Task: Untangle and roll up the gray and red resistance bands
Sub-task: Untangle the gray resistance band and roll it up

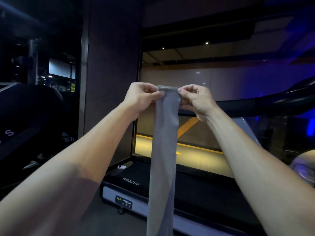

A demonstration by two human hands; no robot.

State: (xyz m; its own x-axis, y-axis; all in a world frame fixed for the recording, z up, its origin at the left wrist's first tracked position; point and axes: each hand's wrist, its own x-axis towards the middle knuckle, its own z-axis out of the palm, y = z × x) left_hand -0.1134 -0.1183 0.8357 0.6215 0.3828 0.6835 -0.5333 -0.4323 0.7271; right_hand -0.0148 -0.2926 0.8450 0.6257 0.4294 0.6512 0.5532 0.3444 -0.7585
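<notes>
The gray resistance band (163, 150) hangs as a flat strip from chest height straight down past the bottom edge of the view. Its top end is folded over into a short first turn between my hands. My left hand (142, 97) pinches the left side of that fold with thumb and curled fingers. On the other side of the fold, my right hand (196, 99) pinches it the same way. Both arms are stretched forward. The red band is not in view.
A treadmill deck (129, 183) marked FITNESS lies on the floor ahead, its handrail (255, 104) curving in from the right. Another dark machine (25, 120) stands at the left. A glass panel and a wall close off the space in front.
</notes>
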